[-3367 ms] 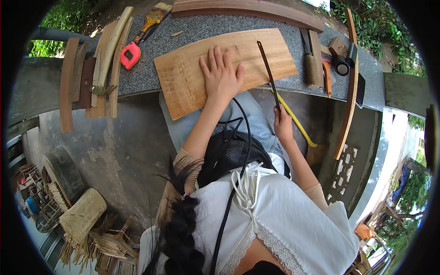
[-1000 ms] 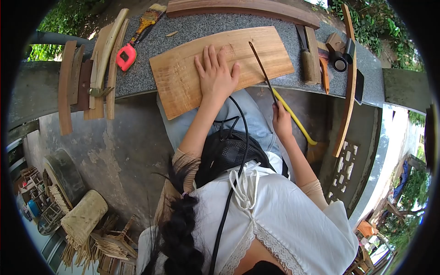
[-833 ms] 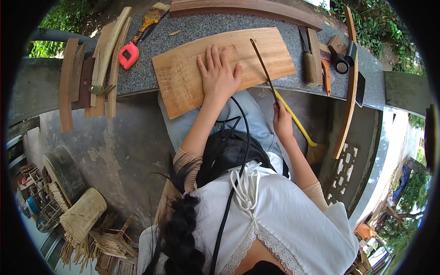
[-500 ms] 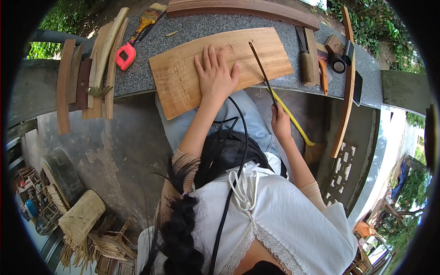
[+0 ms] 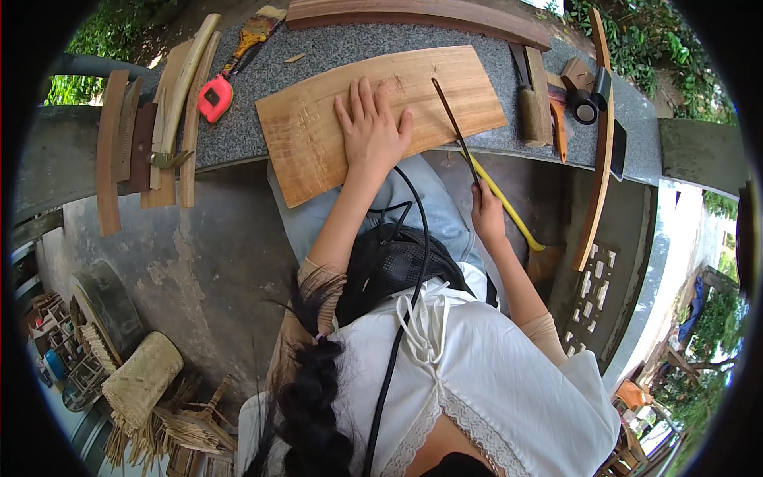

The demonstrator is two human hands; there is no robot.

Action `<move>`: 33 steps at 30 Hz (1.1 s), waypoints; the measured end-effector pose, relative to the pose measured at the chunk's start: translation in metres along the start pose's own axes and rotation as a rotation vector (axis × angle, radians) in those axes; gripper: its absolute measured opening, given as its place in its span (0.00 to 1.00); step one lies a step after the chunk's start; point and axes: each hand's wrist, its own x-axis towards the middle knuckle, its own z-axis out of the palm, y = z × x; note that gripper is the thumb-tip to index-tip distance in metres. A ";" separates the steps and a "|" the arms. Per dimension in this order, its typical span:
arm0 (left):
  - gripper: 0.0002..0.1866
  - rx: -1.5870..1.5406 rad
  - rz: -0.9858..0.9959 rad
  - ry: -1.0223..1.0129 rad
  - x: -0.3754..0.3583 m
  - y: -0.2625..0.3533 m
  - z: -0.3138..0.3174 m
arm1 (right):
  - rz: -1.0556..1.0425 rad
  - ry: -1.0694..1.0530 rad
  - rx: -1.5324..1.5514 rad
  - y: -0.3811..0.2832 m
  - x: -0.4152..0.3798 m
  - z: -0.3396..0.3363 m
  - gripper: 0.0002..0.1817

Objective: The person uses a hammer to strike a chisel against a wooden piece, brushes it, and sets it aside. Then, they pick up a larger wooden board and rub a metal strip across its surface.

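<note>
Bamboo slab (image 5: 445, 87) lies on the granite bench (image 5: 262, 131), overhanging its near edge. Left hand (image 5: 372, 131) presses flat on it, fingers spread, pinning it steady; right hand (image 5: 486, 213) grips a thin dark blade (image 5: 455, 127) angled onto its surface.

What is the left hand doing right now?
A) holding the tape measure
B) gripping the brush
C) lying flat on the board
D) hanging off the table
C: the left hand lies palm down, fingers spread, on the board; the right hand holds the thin tool.
</note>
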 end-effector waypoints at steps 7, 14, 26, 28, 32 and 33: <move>0.31 -0.007 0.003 0.004 0.001 -0.001 -0.001 | 0.106 -0.052 0.003 0.014 -0.021 0.008 0.07; 0.31 0.014 0.007 -0.007 0.001 -0.001 -0.001 | 0.057 -0.065 -0.030 0.010 -0.014 -0.005 0.06; 0.31 -0.002 0.001 -0.010 0.002 -0.002 0.000 | 0.094 -0.067 0.022 0.046 -0.051 0.009 0.07; 0.31 -0.007 0.001 -0.007 0.000 -0.002 0.000 | 0.117 -0.079 0.022 0.020 -0.029 0.003 0.07; 0.31 0.004 0.004 -0.010 0.000 -0.002 0.000 | 0.083 -0.036 0.044 -0.044 0.025 -0.010 0.09; 0.31 0.006 0.003 -0.012 -0.001 -0.002 -0.001 | 0.084 -0.037 0.048 -0.044 0.022 -0.009 0.09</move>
